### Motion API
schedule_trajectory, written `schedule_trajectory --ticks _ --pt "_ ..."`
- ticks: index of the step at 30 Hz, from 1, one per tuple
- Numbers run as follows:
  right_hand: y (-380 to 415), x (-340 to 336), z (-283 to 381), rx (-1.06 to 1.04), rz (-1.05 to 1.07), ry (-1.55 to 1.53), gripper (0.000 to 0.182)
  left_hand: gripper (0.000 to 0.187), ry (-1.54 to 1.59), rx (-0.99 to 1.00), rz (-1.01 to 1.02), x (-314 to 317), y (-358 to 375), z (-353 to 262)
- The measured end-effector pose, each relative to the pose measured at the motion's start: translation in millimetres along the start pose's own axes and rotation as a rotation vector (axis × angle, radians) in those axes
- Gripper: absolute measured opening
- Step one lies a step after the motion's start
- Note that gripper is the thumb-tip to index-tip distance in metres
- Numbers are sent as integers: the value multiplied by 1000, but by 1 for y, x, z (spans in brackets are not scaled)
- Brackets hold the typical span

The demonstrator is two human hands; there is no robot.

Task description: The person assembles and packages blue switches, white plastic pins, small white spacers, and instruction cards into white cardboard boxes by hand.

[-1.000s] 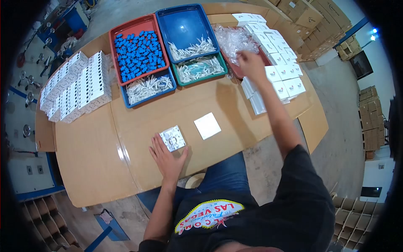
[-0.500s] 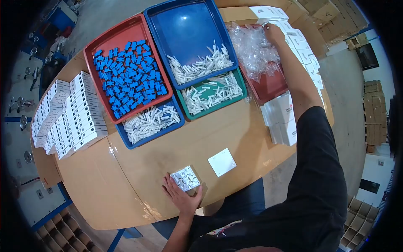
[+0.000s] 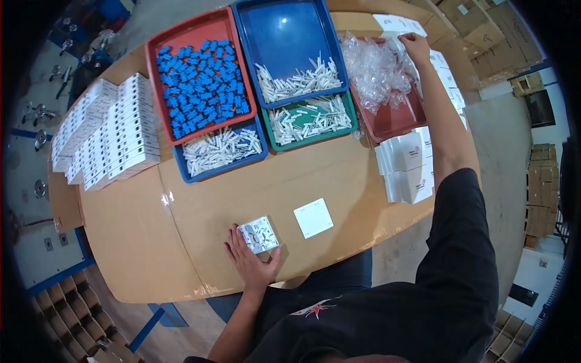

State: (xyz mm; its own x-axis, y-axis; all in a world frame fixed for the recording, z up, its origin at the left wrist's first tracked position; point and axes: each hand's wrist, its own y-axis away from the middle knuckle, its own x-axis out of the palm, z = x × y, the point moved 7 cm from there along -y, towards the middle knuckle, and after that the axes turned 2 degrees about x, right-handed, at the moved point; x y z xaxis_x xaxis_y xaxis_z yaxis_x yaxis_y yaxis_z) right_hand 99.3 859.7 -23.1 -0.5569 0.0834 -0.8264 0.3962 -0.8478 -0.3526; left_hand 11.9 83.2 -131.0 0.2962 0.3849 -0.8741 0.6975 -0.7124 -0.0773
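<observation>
My left hand [image 3: 251, 261] is wrapped round the lower left side of a square white housing [image 3: 258, 235], which lies on the cardboard tabletop with its inner parts facing up. A flat white square plate [image 3: 313, 218] lies just right of it, untouched. At the upper right my right hand [image 3: 416, 47] is pinched at the edge of the clear plastic bags [image 3: 378, 69], which are heaped in a red tray [image 3: 396, 125]. What its fingers hold is too small to make out; white boxes [image 3: 396, 24] are right beside it.
A red tray [image 3: 158, 100] of blue pieces and blue [image 3: 284, 30] and green [image 3: 278, 145] trays of white pieces stand at the back. White boxes are stacked at the left [image 3: 130, 130] and right [image 3: 411, 163]. The cardboard's front edge curves near my body.
My right hand has moved a little to the right and away from the tray's back corner. The whole view has shifted slightly. My left hand still holds the housing.
</observation>
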Motion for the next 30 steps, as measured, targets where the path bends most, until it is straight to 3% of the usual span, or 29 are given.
schedule_trajectory --ticks 3,6,8,10,11,13,15,18,19,23,26,30 --pt "19 -36 19 60 72 -280 29 113 15 33 -95 -6 6 -2" --pt "83 -89 81 -36 127 -425 22 107 95 8 -113 -8 9 1" --pt "146 -108 133 -154 281 -527 20 95 209 96 -326 -16 18 6" --pt "230 -123 183 -164 391 -647 20 77 259 75 -407 -27 27 6" --pt "275 -127 205 -171 456 -669 20 56 404 62 -439 -34 26 -2" --pt "361 -117 231 -45 643 -735 16 42 664 100 -396 -42 17 -27" --pt "443 -114 268 -270 694 -847 12 35 925 104 -305 -51 15 -57" --pt "528 -92 285 -181 822 -958 10 25 1129 39 -187 -44 15 -76" --pt "541 -91 291 -148 817 -983 11 24 1283 21 -88 -37 13 -79" --pt "572 -86 284 -91 828 -970 12 27 1136 -75 -103 -36 30 -61" --pt "573 -79 265 -91 808 -992 14 34 1035 -72 -372 -45 40 -43" --pt "577 -88 272 32 757 -1033 17 32 1073 -74 -378 -54 43 -43"
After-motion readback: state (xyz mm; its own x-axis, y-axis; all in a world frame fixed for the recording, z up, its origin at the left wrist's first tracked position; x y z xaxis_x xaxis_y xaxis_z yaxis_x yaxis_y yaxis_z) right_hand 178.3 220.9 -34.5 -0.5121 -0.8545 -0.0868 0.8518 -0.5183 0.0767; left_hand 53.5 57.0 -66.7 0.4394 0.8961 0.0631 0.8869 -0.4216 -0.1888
